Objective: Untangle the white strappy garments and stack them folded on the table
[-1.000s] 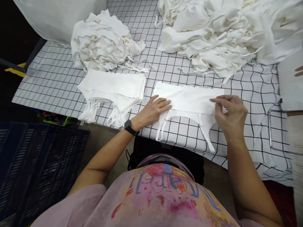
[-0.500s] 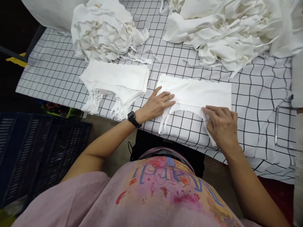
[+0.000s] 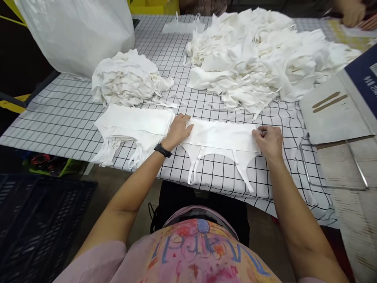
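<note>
Your left hand (image 3: pixel 179 129) lies flat, fingers spread, on the left end of the white folded strappy fabric garment (image 3: pixel 220 135); it presses the cloth down and grips nothing. Your right hand (image 3: pixel 268 140) rests at the garment's right end with fingers curled over the edge; I cannot tell whether they pinch the cloth or only press on it. With a hand at each end, the piece is held taut and flat, which I judge keeps the fold square.

The garment lies across the near part of the grid-patterned black-and-white worktop (image 3: pixel 59 118), directly before you, its thin white straps (image 3: pixel 193 173) hanging toward the near edge. Just beside your left hand sits the neat stack of folded white garments (image 3: pixel 132 127), close enough that a piece can go onto it with a short move. Behind the stack lies a loose small heap of white garments (image 3: pixel 126 78); the large heap of white garments (image 3: pixel 259 59) spreads across the far right. A big translucent white plastic bag (image 3: pixel 76 31) stands at the far left corner. A grey flat board (image 3: pixel 332 114) lies at the right. Another person's hand (image 3: pixel 352 13) shows at the far right corner, well apart from yours.
</note>
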{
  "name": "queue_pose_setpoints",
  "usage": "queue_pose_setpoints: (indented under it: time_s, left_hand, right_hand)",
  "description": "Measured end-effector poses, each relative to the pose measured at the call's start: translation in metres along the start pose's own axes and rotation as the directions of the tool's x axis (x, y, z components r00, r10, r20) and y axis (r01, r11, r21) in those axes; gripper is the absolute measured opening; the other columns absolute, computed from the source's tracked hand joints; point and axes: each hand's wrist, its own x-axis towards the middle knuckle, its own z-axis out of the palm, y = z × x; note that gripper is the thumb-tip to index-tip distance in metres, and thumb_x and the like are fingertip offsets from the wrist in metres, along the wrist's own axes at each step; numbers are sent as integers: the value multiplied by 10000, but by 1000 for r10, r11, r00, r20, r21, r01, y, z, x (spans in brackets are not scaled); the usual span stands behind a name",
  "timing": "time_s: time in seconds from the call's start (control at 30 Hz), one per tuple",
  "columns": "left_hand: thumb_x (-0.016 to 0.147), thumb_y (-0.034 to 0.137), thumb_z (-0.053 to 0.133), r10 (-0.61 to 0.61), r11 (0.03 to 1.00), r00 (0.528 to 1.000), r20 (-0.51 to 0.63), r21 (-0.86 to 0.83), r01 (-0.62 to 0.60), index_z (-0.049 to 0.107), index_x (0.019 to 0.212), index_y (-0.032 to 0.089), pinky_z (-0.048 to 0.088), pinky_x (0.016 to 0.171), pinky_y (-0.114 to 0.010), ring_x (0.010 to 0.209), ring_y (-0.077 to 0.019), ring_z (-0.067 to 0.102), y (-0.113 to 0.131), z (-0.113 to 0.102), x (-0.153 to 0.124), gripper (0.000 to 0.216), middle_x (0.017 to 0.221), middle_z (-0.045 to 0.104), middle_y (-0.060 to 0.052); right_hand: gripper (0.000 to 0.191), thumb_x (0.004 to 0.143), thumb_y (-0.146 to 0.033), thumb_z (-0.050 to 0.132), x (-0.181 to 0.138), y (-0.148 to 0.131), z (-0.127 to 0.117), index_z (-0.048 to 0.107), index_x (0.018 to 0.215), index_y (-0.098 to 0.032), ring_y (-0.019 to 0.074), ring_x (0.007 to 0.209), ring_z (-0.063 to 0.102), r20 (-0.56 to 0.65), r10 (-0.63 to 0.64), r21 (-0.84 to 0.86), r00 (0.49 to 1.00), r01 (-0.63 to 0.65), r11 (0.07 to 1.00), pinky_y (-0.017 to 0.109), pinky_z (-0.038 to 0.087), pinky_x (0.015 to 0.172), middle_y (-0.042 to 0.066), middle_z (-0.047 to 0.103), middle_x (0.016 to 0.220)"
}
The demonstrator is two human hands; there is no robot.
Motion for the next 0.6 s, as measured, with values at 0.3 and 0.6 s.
queue_pose_setpoints:
  time_s: [0.3, 0.6]
  left_hand:
    - [746, 83, 618, -226, 969, 973, 44, -96, 229, 615, 940, 191, 518, 831, -409, 887, -283, 645, 13, 4, 27, 222, 865, 669, -79]
    - [750, 127, 593, -239, 960, 970, -54, -165, 227, 610, 732, 215, 482, 740, -347, 760, -226, 613, 13, -9, 19, 91, 708, 635, -25]
  right_hand:
    - [94, 725, -285, 644, 18, -7, 10, 595, 783, -229, 224, 766, 600, 1, 14, 111, 1000, -14, 994, 461, 518, 930, 32, 603, 798]
    - [345, 621, -275, 670, 20, -5, 1, 754, 948, -204, 208, 754, 649, 42, 88, 252, 995, -96, 963, 395, 545, 864, 2, 686, 773]
